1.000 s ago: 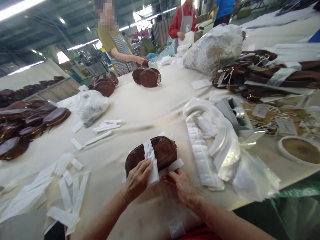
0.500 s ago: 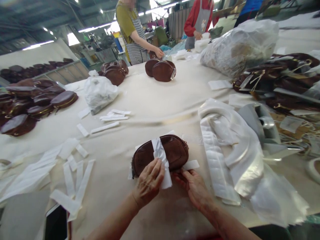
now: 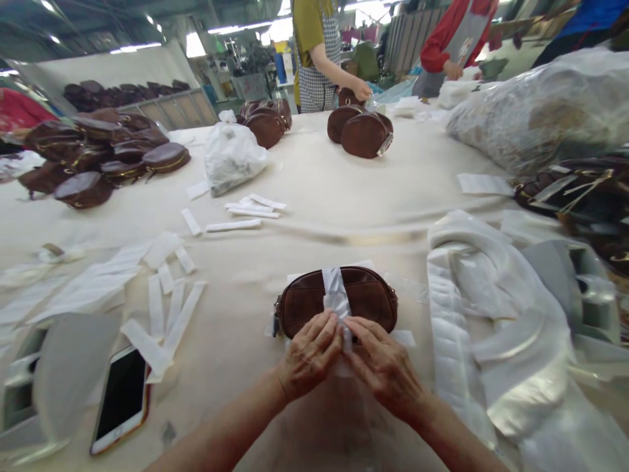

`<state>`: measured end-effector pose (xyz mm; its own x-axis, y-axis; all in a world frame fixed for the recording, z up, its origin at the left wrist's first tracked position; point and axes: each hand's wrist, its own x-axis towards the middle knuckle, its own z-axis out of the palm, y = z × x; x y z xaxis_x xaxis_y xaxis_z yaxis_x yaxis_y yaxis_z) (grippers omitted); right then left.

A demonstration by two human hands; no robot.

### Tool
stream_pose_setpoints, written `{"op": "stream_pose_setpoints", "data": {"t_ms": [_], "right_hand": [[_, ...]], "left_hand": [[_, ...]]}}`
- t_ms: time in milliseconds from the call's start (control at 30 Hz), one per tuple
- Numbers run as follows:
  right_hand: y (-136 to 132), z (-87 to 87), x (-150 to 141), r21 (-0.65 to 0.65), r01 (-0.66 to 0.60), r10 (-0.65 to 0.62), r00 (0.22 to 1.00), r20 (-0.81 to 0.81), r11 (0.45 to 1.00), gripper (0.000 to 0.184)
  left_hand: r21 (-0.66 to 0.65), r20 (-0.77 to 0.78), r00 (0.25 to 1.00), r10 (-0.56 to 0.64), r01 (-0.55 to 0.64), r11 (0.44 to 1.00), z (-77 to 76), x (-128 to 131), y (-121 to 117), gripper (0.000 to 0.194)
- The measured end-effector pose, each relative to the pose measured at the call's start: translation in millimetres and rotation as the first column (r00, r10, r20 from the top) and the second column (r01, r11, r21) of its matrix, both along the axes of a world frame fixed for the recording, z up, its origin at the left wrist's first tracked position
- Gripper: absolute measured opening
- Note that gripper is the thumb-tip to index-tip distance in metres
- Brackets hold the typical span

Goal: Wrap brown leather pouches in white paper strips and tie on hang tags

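A small brown leather bag (image 3: 371, 298) lies on the cloth-covered table in front of me. A white wrapping strip (image 3: 334, 283) runs over its middle and down its near side. My left hand (image 3: 310, 354) has its fingers closed on the strip at the bag's lower edge. From the other side my right hand (image 3: 382, 364) meets it, fingertips pressed together on the same strip. The strip's lower end is partly hidden by the fingers. Beneath the bag, a white piece (image 3: 403, 338) sticks out at the right.
Loose white strips (image 3: 179, 318) and a phone (image 3: 120, 396) lie to the left. A roll of clear plastic wrap (image 3: 511, 314) and a tape dispenser (image 3: 574, 282) sit at the right. Farther off are piled brown bags (image 3: 105, 151), a white plastic bag (image 3: 233, 157) and a co-worker's hand (image 3: 361, 88).
My right hand has come from the bag's lower right to the strip, beside my left hand. The strip's loose end is now gathered at the bag's near edge. The view has shifted left.
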<state>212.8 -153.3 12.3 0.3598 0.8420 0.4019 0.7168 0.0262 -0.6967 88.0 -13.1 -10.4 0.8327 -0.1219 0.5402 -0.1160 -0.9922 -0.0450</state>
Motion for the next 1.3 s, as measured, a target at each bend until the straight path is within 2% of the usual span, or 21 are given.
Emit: {"op": "stream_pose_setpoints", "data": {"t_ms": [100,233,300,433,500,567,667,767,900,1000,1167,1300], "right_hand": [[0,-6.6,-2,-0.075,0.001,0.001,1.000,0.023,0.997,0.047],[-1,-11.6,-4,-0.066,0.045,-0.037,0.993,0.110,0.997,0.041],[0,-13.7,-4,-0.046,0.054,-0.046,0.984,0.171,0.997,0.039],[2,-17.9,-3,-0.007,0.060,-0.056,0.956,0.288,0.998,0.036],[3,-20.0,-2,0.008,0.067,-0.066,0.944,0.322,0.998,0.035],[4,-22.0,-2,0.027,0.073,-0.077,0.931,0.356,0.997,0.033],[4,-24.0,-1,0.051,0.062,-0.078,0.911,0.405,0.997,0.031],[-2,-23.2,2,0.026,0.029,-0.038,0.906,0.421,0.999,0.034],[-17,-20.5,9,-0.023,0.109,-0.083,0.859,0.506,0.994,0.036],[-21,-21.1,18,0.014,0.178,-0.155,0.812,0.562,0.984,0.034],[-11,-24.4,32,0.014,0.071,-0.067,0.830,0.553,0.997,0.033],[-6,-28.4,34,0.035,0.084,-0.090,0.855,0.510,0.996,0.033]], "left_hand": [[-0.093,0.030,1.000,0.008,-0.005,0.996,-4.6,-1,-1,0.029],[-0.200,0.062,0.998,0.021,-0.008,0.980,-6.8,-1,-1,0.025],[-0.230,0.032,0.999,-0.018,0.025,0.973,-1.6,-2,2,0.025],[-0.340,-0.132,0.973,-0.188,0.134,0.931,17.7,-4,13,0.035],[-0.381,-0.167,0.961,-0.221,0.144,0.913,22.5,-4,15,0.037],[-0.354,-0.134,0.977,-0.165,0.108,0.929,19.6,-3,14,0.034],[-0.241,-0.039,0.998,-0.049,0.038,0.970,6.8,-1,8,0.025],[-0.177,-0.012,1.000,-0.018,0.016,0.984,-1.4,1,3,0.025],[-0.203,-0.030,0.999,-0.010,0.004,0.979,2.6,2,3,0.027],[-0.237,-0.050,0.999,-0.009,-0.003,0.972,7.4,2,4,0.027],[-0.284,-0.065,0.998,-0.005,-0.014,0.959,10.1,2,3,0.026],[-0.283,-0.080,0.997,0.022,-0.044,0.958,10.0,3,-1,0.025]]}}
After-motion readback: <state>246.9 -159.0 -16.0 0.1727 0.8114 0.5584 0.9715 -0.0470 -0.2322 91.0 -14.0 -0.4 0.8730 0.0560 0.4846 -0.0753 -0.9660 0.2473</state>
